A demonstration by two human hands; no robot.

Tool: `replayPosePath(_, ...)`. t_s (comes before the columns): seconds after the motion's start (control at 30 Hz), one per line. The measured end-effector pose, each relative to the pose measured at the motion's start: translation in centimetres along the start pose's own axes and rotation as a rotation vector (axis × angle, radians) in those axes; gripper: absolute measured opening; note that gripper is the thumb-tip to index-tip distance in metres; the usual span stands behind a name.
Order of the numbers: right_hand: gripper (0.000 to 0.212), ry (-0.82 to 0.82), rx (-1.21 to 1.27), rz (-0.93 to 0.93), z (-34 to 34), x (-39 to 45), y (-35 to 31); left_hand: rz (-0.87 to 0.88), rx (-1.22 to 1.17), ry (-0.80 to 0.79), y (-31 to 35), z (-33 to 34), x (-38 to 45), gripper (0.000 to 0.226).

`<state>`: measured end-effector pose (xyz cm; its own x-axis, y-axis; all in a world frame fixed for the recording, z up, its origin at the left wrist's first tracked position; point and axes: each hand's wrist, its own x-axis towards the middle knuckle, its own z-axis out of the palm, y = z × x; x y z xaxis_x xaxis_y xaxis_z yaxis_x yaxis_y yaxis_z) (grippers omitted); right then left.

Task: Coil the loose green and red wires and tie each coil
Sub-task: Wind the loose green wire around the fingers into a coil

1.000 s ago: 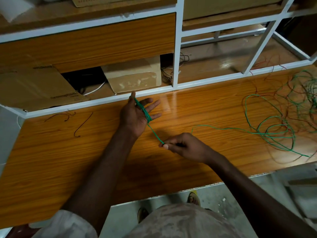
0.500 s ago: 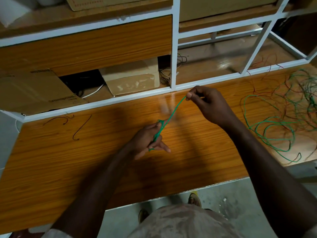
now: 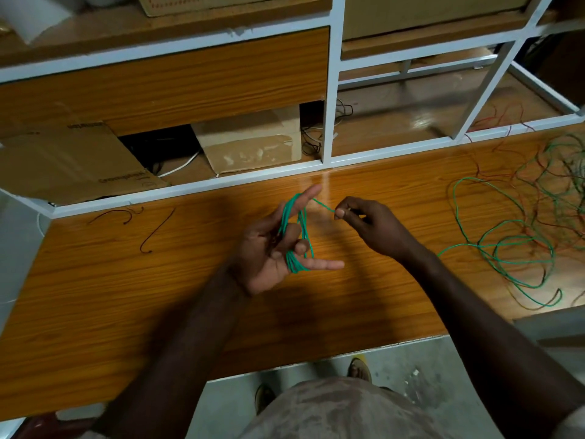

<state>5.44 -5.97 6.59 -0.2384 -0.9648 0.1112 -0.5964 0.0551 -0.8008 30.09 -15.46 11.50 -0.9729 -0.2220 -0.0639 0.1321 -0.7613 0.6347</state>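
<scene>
A green wire coil of several turns is wound around my left hand, stretched between its raised thumb and its extended little finger; the middle fingers are curled over the strands. My right hand pinches the running green wire just to the right of the coil, a short taut length joining the two. The rest of the green wire trails in loose loops over the right part of the wooden table, mixed with thin red wires.
A white metal shelf frame runs along the table's far edge, with cardboard boxes behind it. Two short dark wire scraps lie on the table at the left. The table's near edge ends above the floor and my feet.
My left hand turned palm-up and spread thumb and little finger, with more green turns on it. My right hand came down from the shelf edge to beside the coil.
</scene>
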Motion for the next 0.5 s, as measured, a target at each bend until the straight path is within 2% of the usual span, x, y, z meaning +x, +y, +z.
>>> replayPosePath(0.2, 0.028, -0.150, 0.001, -0.001, 2.2, -2.1, -0.8, 0.210, 0.028, 0.141, 1.4, -1.1, 1.3, 0.056)
replayPosePath(0.37, 0.035, -0.332, 0.071, 0.036, 3.5, -3.4, -2.0, 0.291, -0.005, 0.245, 2.7, -1.8, 2.8, 0.051)
replayPosePath(0.5, 0.035, -0.475, 0.129, 0.001, 3.5, -4.3, -2.8, 0.343, 0.065, 0.371, 4.2, -2.4, 3.6, 0.050)
